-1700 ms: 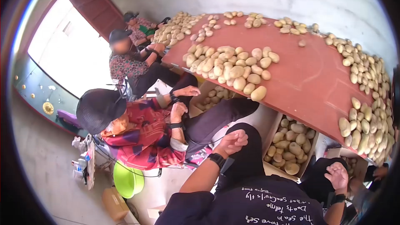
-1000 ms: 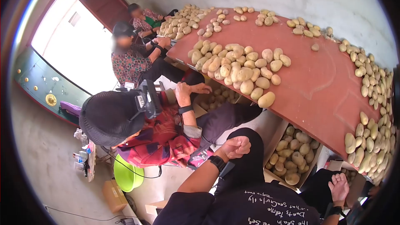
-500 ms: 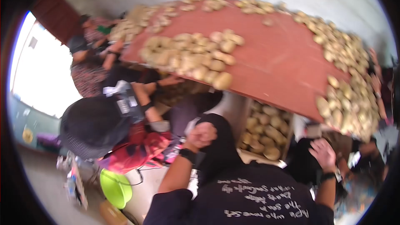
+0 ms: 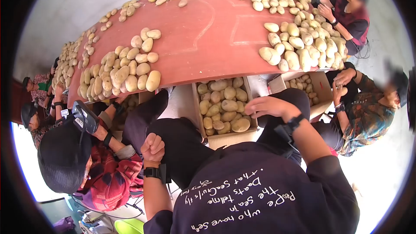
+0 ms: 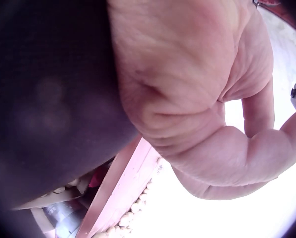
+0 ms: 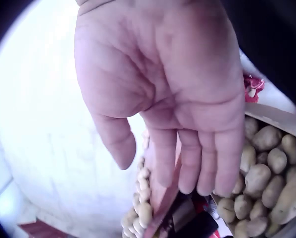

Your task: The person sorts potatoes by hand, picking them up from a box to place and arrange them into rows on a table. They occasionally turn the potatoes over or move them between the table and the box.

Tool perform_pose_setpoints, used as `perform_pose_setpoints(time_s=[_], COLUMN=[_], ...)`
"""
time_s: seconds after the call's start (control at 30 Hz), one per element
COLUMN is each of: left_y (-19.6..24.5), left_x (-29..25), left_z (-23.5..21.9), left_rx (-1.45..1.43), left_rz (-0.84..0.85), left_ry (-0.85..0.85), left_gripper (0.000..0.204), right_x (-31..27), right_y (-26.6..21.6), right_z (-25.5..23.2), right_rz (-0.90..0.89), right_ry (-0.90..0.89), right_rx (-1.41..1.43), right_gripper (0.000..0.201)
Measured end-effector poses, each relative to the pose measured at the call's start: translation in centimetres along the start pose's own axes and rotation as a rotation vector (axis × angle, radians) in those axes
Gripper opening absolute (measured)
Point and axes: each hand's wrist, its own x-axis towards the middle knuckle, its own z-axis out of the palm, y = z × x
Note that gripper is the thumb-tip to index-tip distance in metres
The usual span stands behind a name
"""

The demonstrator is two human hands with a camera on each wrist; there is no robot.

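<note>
My left hand (image 4: 152, 148) is raised beside my left thigh, palm side turned from the head view. Its fingers hang loosely curled, and the left wrist view shows a gap inside the curl with nothing held. My right hand (image 4: 268, 107) hovers near the right edge of a cardboard box of potatoes (image 4: 225, 104), between my knees and under the table edge. In the right wrist view its palm is bare and its fingers extend with nothing between them. Potatoes (image 6: 257, 178) in a box show beside those fingers.
A red table (image 4: 195, 67) spans the front, with a potato heap (image 4: 121, 71) at left and a larger heap (image 4: 303, 43) at right. Another box (image 4: 323, 89) of potatoes stands right. People sit close on both sides, one in a black hat (image 4: 65, 158) at my left.
The head view has swung to the right, bringing in people and a box there. My right hand has come in over my right thigh toward the middle box. My left hand remains raised.
</note>
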Motion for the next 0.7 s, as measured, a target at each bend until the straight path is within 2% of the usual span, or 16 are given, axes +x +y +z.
perform_pose_setpoints(time_s=[0.03,0.1,0.13,0.17,0.2,0.27,0.37,0.53,0.67,0.7], left_y=[-0.2,-0.4,-0.5,-0.6,-0.7,-0.9,-0.8,-0.6,-0.2,-0.1], left_x=[-0.1,0.0,0.0,0.0,0.1,0.3,0.1,0.7,0.7,0.6], left_z=[0.1,0.3,0.5,0.5,0.5,0.5,0.7,0.3,-0.3,-0.3], left_rx=[0.003,0.016,0.023,0.028,0.032,0.034,0.036,0.037,0.033,0.025], left_rz=[0.005,0.015,0.016,0.016,0.015,0.013,0.018,0.0,-0.004,-0.018], left_ry=[0.023,0.053,0.042,0.029,0.011,0.008,0.012,0.026,0.035,0.047], left_gripper=[0.011,0.012,0.011,0.01,0.01,0.01,0.01,0.011,0.011,0.011], right_x=[2.2,6.9,7.4,8.4,10.6,8.8,9.6,9.3,9.0,8.6], right_y=[1.2,6.2,7.0,8.1,11.9,11.7,13.6,11.9,10.6,9.2], right_z=[0.5,0.5,2.4,3.0,2.2,4.0,3.7,2.8,0.6,0.6], right_rz=[0.059,-0.13,-0.017,0.129,0.107,0.126,0.131,0.195,0.117,0.129], right_ry=[0.054,0.071,0.156,0.096,-0.064,0.084,0.085,0.084,0.116,0.238], right_rx=[-0.148,-0.786,-1.1,-1.261,-1.52,-1.367,-1.401,-1.281,-1.147,-1.067], right_gripper=[0.04,0.037,0.036,0.036,0.034,0.04,0.045,0.042,0.064,0.071])
